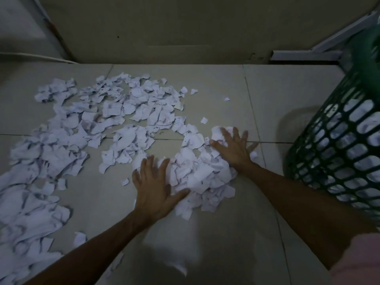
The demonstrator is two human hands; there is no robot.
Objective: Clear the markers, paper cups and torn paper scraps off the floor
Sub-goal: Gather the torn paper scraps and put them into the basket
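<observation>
Torn white paper scraps [115, 112] lie scattered over the tiled floor, thickest on the left and centre. A bunched heap of scraps [201, 173] sits between my two hands. My left hand [154, 188] lies flat with spread fingers against the heap's left side. On the heap's far right side my right hand [232, 147] rests, fingers spread and straight. No markers or paper cups show in view.
A green lattice waste basket [337, 145] stands at the right, with white paper visible through its holes. A wall [164, 27] rises behind the floor. A pale metal frame [304, 55] runs along the wall base at the right.
</observation>
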